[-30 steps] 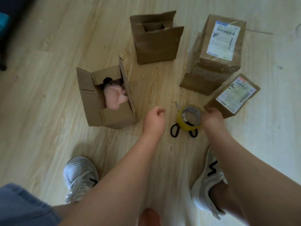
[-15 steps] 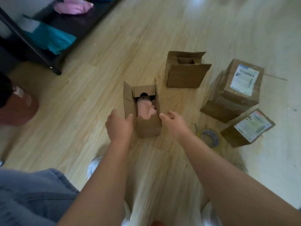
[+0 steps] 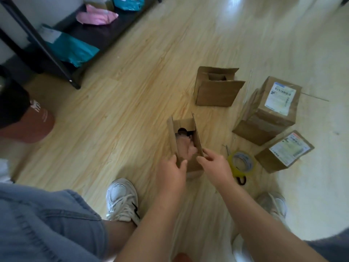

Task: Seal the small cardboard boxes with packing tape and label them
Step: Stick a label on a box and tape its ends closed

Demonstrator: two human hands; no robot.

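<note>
One view only — the head camera, worn on the person and looking forward and steeply down at the wooden floor (image 3: 122,103). The lens is wide-angle: the boards curve toward the edges and the corners go dark. Both forearms enter from the bottom edge, so the left hand (image 3: 171,172) and right hand (image 3: 215,165) sit close, just below centre. The open box (image 3: 196,135) lies near, at mid-frame — the black shelf rack (image 3: 56,59) is farther off, upper left.
</note>
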